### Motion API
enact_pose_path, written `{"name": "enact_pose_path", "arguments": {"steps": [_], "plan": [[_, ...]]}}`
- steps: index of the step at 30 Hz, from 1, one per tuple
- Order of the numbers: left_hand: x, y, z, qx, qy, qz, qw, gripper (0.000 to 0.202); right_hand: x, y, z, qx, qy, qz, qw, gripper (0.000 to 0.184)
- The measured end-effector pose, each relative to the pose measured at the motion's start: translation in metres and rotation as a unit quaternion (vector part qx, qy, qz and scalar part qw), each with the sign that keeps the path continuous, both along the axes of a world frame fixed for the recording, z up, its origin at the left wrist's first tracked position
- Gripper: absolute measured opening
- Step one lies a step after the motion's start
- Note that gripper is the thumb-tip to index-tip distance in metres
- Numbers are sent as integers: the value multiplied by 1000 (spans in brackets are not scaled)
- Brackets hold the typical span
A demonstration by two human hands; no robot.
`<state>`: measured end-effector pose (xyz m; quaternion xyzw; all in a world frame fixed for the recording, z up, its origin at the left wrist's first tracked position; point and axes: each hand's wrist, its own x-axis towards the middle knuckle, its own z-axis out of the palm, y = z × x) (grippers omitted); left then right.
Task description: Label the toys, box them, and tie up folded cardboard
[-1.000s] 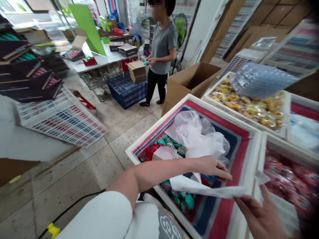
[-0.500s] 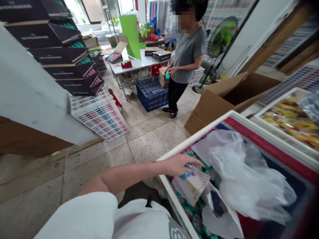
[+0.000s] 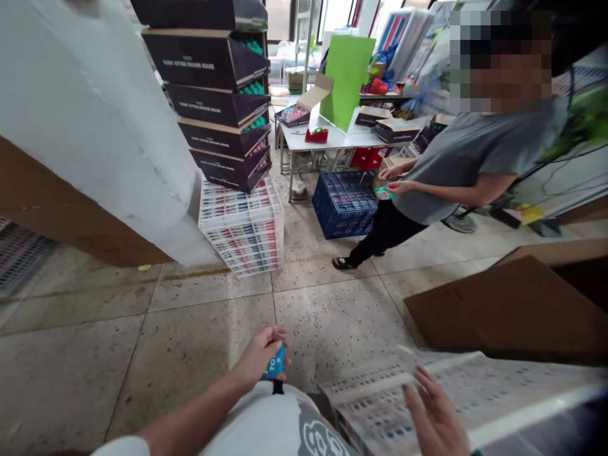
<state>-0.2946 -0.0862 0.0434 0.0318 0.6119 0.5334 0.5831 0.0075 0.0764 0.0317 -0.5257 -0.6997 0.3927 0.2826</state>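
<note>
While the left hand (image 3: 260, 356) grasps a small blue packet (image 3: 274, 364) in its fingers, just in front of the person's white shirt (image 3: 251, 418), the right hand (image 3: 441, 415) hangs well apart from it, fingers spread and released, seen against a blurred white perforated crate (image 3: 373, 405). Beyond stands a large cardboard box (image 3: 508, 310); farther off, a co-worker (image 3: 458, 168) in grey holds a small green item (image 3: 384, 192).

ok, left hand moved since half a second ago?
Yes: the left hand has moved left in view, farther from the cardboard box.
</note>
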Motion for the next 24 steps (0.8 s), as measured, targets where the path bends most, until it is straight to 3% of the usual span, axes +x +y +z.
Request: {"name": "enact_pose_path", "arguments": {"steps": [4, 8, 12, 15, 19, 21, 24], "plan": [[-37, 0, -12, 9, 2, 85, 996, 67, -103, 14, -18, -44, 25, 86, 995, 43], [-72, 13, -26, 39, -42, 63, 996, 84, -172, 41, -20, -107, 96, 130, 981, 40], [-107, 47, -29, -10, -65, 56, 996, 68, -223, 84, -18, -163, 124, 136, 969, 40], [-130, 99, -29, -26, -29, 94, 995, 63, -256, 132, -30, -192, 134, 143, 962, 43], [-159, 198, -32, -26, 21, 157, 987, 64, -296, 221, -48, -174, 124, 180, 960, 42], [-171, 251, -32, -23, 31, 189, 981, 63, -317, 273, -45, -156, 102, 208, 960, 37], [-188, 317, -32, -27, 28, 211, 977, 63, -353, 347, -28, -115, 66, 253, 958, 25]]}}
